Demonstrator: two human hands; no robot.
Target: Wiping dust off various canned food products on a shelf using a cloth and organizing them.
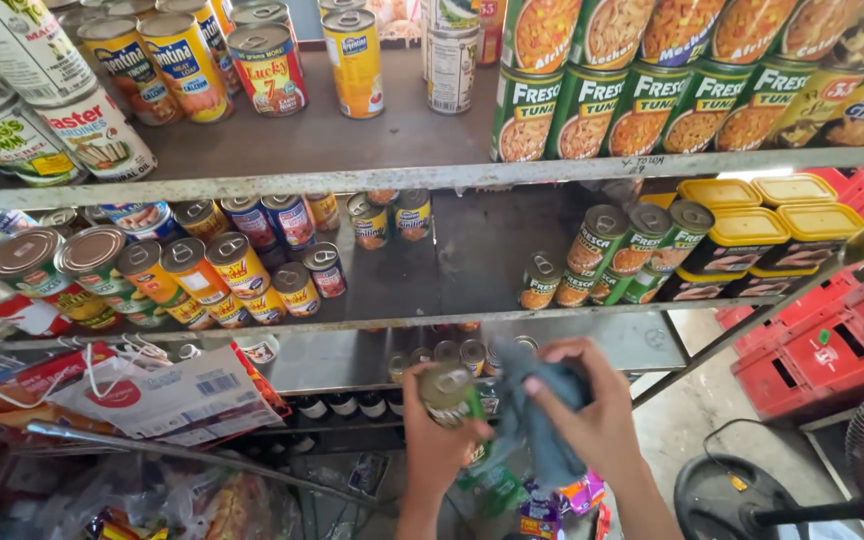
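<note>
Looking down from the head camera, the left hand (437,440) is wrapped around a small green-labelled can (449,392), fingers closed on its side so the metal top with its pull ring faces up and toward the camera. The right hand (592,415) is bunched shut on a grey-blue cloth (537,410), pressing it against the can's right side; the can appears to be gripped low on its body so that the lid and upper label stay exposed to the cloth. The can sits between the two hands, in the air and clear of any shelf.

Directly above the hands runs a metal shelf (572,345) with a short row of similar cans (457,352) just behind the fingers. Above and to the right of the right hand stand more green cans (642,245) and yellow-lidded black tubs (752,240). Up and to the left of the left hand are rows of red-and-yellow cans (202,275). Level with the left hand and well to its left lies a white and red bag (162,395). To the right of the right hand, further off, are red crates (817,345) on the floor.
</note>
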